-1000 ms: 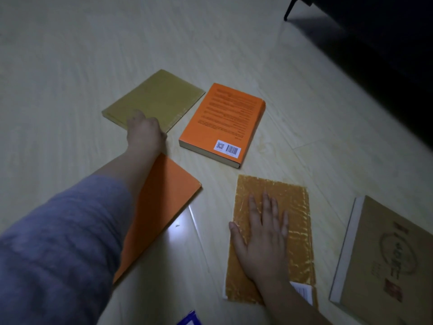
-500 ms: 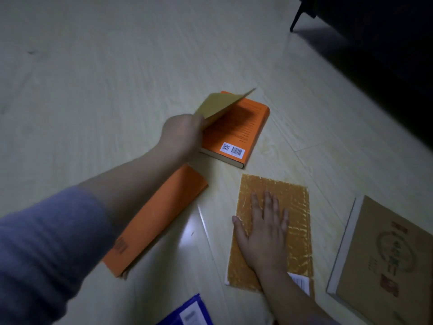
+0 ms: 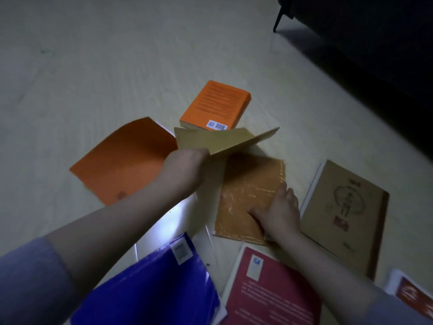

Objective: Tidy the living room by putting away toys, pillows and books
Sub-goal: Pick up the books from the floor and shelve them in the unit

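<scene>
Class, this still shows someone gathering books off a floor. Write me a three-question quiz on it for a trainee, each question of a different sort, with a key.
1. True or false: the left hand holds the tan book lifted off the floor.
2. Which book does the right hand rest on? A the shiny orange book; B the blue book; C the red book.
3. Fill in: the thick book showing a barcode is coloured ____.
Key: 1 true; 2 A; 3 orange.
</scene>
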